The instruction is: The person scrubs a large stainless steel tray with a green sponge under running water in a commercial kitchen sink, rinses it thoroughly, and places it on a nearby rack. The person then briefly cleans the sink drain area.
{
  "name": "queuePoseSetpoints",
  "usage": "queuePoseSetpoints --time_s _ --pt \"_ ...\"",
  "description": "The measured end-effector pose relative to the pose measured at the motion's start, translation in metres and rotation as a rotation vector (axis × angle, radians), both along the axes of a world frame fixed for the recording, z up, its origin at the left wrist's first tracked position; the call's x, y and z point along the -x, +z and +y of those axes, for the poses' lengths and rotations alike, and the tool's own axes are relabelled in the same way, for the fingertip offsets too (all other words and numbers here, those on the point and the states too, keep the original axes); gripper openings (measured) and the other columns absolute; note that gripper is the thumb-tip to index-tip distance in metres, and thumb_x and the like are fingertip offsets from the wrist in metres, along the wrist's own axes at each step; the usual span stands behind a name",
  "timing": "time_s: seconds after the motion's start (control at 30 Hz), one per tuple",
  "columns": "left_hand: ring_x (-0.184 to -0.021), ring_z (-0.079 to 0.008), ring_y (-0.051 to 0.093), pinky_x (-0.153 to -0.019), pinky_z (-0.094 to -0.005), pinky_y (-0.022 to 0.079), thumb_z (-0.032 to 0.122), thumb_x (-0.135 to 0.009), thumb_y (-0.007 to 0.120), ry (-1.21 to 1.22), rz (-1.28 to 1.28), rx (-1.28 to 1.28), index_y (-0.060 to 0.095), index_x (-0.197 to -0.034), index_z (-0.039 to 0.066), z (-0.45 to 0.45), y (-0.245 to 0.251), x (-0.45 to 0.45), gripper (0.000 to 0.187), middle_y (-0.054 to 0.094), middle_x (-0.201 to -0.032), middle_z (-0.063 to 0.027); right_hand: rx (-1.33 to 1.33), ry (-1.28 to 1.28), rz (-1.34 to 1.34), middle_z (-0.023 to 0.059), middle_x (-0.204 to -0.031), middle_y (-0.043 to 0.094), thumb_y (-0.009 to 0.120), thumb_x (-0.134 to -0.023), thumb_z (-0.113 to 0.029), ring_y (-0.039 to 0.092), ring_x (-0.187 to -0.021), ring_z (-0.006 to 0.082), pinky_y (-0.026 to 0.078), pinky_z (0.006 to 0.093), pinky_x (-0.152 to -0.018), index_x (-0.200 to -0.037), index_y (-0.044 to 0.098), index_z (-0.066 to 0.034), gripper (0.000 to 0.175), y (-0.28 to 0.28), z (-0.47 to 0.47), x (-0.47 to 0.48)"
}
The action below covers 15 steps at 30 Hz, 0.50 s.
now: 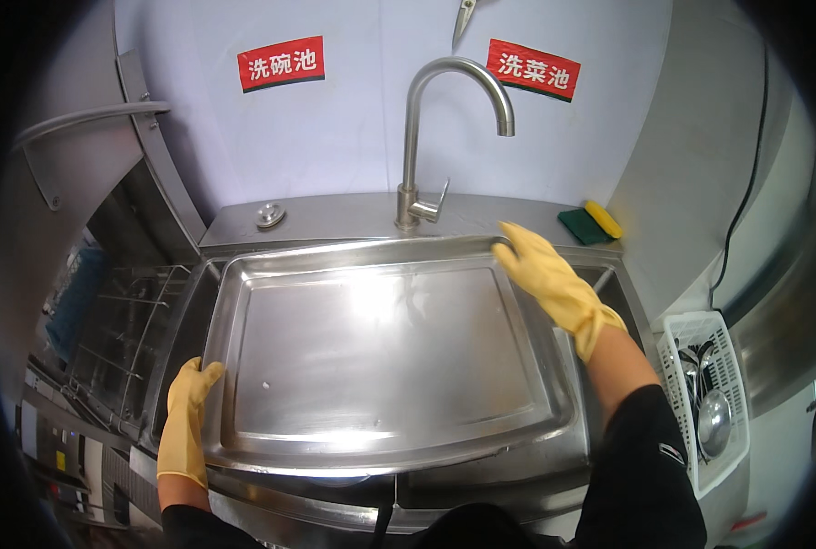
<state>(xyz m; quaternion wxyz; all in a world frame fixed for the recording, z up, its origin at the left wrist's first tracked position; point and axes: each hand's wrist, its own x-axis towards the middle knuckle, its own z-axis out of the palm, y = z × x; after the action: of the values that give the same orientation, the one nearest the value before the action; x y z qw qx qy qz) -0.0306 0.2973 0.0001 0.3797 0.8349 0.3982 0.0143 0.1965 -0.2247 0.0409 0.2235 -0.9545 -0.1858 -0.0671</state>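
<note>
A large rectangular stainless steel tray (387,350) lies across the sink basins before me, its raised rim facing up. A small pale speck shows on its floor at the lower left. My left hand (187,412), in a yellow rubber glove, grips the tray's left rim with the thumb over the edge. At the far right corner, my right hand (545,274) wears a matching glove and holds the rim between thumb and fingers. The fingertips of the left hand are hidden by the tray.
Behind the tray rises a gooseneck faucet (411,144) with a lever. A drain plug (270,215) and green-and-yellow scouring sponges (590,223) rest on the back ledge. At right stands a white plastic basket (713,466) of ladles; at left, a wire rack (133,329).
</note>
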Motion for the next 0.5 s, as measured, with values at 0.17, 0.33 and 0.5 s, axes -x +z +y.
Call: queuePoseSetpoints --time_s 0.17,0.33,0.5 --pt "-0.119 -0.0289 0.061 -0.105 -0.0365 0.042 0.029 -0.084 0.067 0.043 0.004 0.034 0.055 -0.137 0.000 -0.009 0.005 0.000 0.062 0.064 -0.129 -0.0173 0.383 0.117 -0.307 0.0157 -0.148 0.045 0.067 -0.086 -0.018 0.033 -0.143 0.0378 0.027 0.0499 -0.119 -0.145 0.042 -0.0044 0.065 -0.001 0.087 -0.071" --pt "-0.117 -0.0279 0.062 -0.103 -0.0361 0.043 0.029 -0.084 0.067 0.047 0.009 0.040 0.058 -0.135 0.000 -0.017 0.011 0.002 0.059 0.066 -0.126 -0.0167 0.670 0.068 -0.390 0.0097 -0.134 0.054 0.067 -0.081 -0.009 0.043 -0.133 0.0291 0.026 0.0479 -0.117 -0.132 0.056 -0.0090 0.052 -0.007 0.122 -0.117" --pt "-0.111 -0.0255 0.063 -0.100 -0.0349 0.044 0.029 -0.084 0.067 0.065 -0.015 0.037 0.061 -0.130 0.000 -0.024 0.016 0.001 0.055 0.069 -0.118 -0.0141 0.987 0.035 -0.177 0.0099 -0.133 0.059 0.069 -0.078 -0.012 0.047 -0.131 0.0300 0.025 0.0471 -0.118 -0.130 0.058 -0.0113 0.053 0.006 0.135 -0.129"
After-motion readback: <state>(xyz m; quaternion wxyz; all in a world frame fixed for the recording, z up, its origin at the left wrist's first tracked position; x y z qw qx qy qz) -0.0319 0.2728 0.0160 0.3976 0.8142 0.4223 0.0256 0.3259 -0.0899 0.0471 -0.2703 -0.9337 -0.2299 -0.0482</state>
